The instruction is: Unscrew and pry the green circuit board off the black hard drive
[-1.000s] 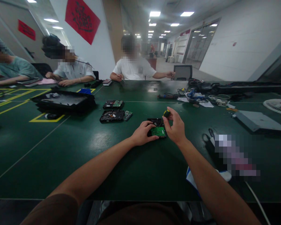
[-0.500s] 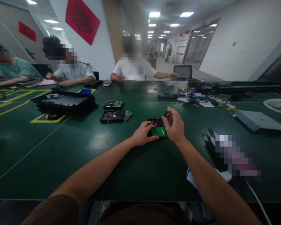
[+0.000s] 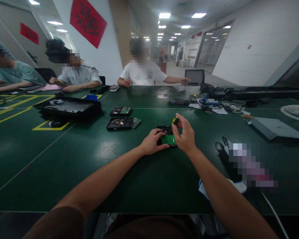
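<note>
A hard drive (image 3: 168,139) with a green circuit board lies on the green table in front of me. My left hand (image 3: 154,142) grips its left side, thumb along the near edge and fingers over the far part. Above the drive's right side, my right hand (image 3: 185,133) is closed around a screwdriver (image 3: 175,120) with a yellow and black handle. The handle leans slightly, and its tip is too small to make out. Further left lie an opened hard drive (image 3: 119,123), a loose circuit board (image 3: 136,123) and another hard drive (image 3: 121,111).
A black tray (image 3: 68,108) stands at the left. At the right lie a grey metal case (image 3: 279,127), a blue-and-white cloth (image 3: 206,191) and a blurred-out object (image 3: 251,166). Cables (image 3: 206,101) are heaped farther back. A person (image 3: 142,73) sits across the table, others to the left.
My right hand has shifted slightly left, and the screwdriver handle has moved left and turned so more yellow shows. My left hand and the hard drive have stayed in place.
</note>
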### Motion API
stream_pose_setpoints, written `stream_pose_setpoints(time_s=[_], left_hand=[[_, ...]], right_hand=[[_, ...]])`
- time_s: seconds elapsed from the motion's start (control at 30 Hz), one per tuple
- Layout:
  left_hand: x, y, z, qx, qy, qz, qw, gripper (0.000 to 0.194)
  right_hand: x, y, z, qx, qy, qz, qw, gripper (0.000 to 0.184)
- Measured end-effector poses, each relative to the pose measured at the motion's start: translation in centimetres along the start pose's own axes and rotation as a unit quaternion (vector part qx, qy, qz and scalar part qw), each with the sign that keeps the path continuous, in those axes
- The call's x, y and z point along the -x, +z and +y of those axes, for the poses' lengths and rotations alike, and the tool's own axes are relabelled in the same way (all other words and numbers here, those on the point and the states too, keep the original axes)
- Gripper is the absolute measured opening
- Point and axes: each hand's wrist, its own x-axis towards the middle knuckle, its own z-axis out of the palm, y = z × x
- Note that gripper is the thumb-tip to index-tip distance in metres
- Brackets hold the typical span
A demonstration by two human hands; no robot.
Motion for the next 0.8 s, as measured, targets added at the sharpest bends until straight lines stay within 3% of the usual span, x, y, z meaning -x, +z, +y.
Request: stream_pose_setpoints(time_s=[0.13,0.3,0.8], left_hand=[[-0.05,0.04,-0.09,0.005,-0.003,-0.001,1.000,0.066],[-0.07,0.09,-0.13,0.005,-0.004,-0.001,1.000,0.065],[0.00,0.36,-0.33,0.004,-0.008,0.002,1.000,0.066]], right_hand=[[0.10,0.13,0.21,-0.030,0.021,-0.002,0.999,0.052],[0.10,0.16,0.40,0.006,0.012,0.021,1.000,0.053],[0.02,0.00,0.39,0.009,0.006,-0.002,1.000,0.053]])
